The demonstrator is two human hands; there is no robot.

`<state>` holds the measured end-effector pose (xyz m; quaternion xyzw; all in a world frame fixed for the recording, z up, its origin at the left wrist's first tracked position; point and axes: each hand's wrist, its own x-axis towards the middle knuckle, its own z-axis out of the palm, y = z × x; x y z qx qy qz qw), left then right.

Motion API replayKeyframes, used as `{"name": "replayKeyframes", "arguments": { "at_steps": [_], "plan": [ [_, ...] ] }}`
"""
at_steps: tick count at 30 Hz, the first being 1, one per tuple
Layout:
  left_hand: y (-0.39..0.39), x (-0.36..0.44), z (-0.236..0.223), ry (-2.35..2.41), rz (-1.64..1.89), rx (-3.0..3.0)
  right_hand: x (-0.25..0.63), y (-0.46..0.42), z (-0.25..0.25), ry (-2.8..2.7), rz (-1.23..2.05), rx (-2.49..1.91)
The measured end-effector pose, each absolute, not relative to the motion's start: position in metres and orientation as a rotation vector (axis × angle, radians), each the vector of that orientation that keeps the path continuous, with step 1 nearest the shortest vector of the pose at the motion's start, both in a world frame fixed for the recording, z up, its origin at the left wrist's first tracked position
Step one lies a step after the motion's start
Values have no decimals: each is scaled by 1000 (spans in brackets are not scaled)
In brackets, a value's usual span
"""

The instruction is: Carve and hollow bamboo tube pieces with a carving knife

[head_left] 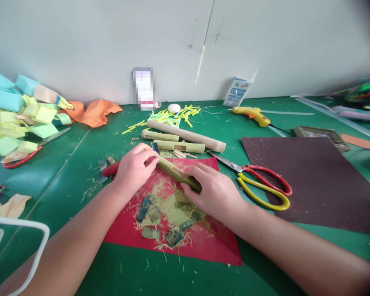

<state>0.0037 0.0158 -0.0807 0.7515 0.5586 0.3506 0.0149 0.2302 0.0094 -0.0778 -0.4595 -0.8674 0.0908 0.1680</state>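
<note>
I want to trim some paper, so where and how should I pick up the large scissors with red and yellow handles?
I'd take the scissors by the red loop and yellow loop, coming from the near right: they lie partly on the dark brown sheet, while the metal blades point away to the left.

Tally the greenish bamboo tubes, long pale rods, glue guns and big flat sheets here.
Greenish bamboo tubes: 3 (the held tube, the longer lying tube, the shorter lying tube)
Long pale rod: 1
Glue gun: 1
Big flat sheets: 2 (red sheet, dark brown sheet)
Total: 7
</note>
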Motion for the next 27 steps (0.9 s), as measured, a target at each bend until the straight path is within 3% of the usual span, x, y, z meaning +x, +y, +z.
{"name": "replayKeyframes", "arguments": {
  "at_steps": [14,22,27],
  "plan": [
    [15,12,-74,1569,1073,2439,229,10,-78,-2445,295,-1276],
    [10,10,-68,1702,1549,2157,229,10,-78,-2432,308,-1292],
    [25,-5,-82,1911,1255,2173,229,10,-76,-2454,304,-1314]
  ]
}}
